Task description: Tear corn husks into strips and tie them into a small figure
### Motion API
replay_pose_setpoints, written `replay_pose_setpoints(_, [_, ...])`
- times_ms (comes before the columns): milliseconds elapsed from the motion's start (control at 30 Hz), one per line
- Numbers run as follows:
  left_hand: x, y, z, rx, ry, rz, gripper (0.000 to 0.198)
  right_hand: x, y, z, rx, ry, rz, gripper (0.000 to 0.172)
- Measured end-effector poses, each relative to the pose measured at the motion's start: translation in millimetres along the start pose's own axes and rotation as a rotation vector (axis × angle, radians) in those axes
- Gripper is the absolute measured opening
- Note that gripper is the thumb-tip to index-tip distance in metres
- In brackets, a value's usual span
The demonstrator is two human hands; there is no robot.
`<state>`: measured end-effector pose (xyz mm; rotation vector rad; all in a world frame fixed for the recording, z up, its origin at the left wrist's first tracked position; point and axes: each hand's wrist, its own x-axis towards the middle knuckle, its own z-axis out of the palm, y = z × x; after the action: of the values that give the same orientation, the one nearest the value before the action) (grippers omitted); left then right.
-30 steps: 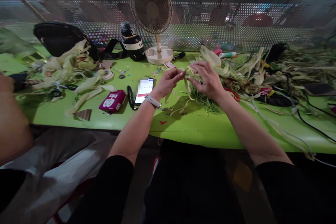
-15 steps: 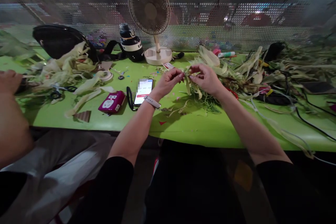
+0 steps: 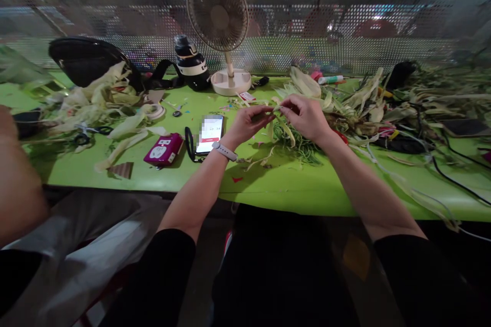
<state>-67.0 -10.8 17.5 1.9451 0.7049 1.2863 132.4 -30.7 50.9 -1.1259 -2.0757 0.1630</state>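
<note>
Pale green strips of corn husk (image 3: 286,132) hang between my two hands above the table. My left hand (image 3: 251,121), with a light watch band at its wrist, pinches the husk from the left. From the other side my right hand (image 3: 305,116) is closed on the same strips, fingertips almost meeting the left ones. The exact grip points are partly hidden by the fingers. Just under and behind my right hand lies a heap of thin green stems (image 3: 303,150). More dry corn husks (image 3: 305,82) spread out beyond it.
A phone (image 3: 209,135) and a purple box-shaped device (image 3: 163,149) lie left of my hands. Behind stand a fan (image 3: 218,15) and a black bottle (image 3: 192,66). Scissors (image 3: 90,134) lie among husks at left, near another person's arm (image 3: 17,179). Cables (image 3: 456,179) cross the right side.
My left fingers have straightened and shifted slightly right along the husk strips. My right hand has turned a little, still pinching. The other person's hand at left has drawn back from the husks.
</note>
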Motion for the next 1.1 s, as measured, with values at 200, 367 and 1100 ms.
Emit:
replay_pose_setpoints(200, [0,-4,-1.3,0.160,0.044,0.009,0.018,-4,-8,-1,-0.252,-0.029,-0.084,0.029])
replay_pose_setpoints(367, [1,-8,-4.5,0.301,0.091,0.067,0.010,-6,-17,-4,-0.284,-0.061,-0.101,0.027])
replay_pose_setpoints(1100, [-4,16,-12.8,-0.250,-0.270,-0.070,0.023,9,9,-18,0.515,-0.042,0.040,0.033])
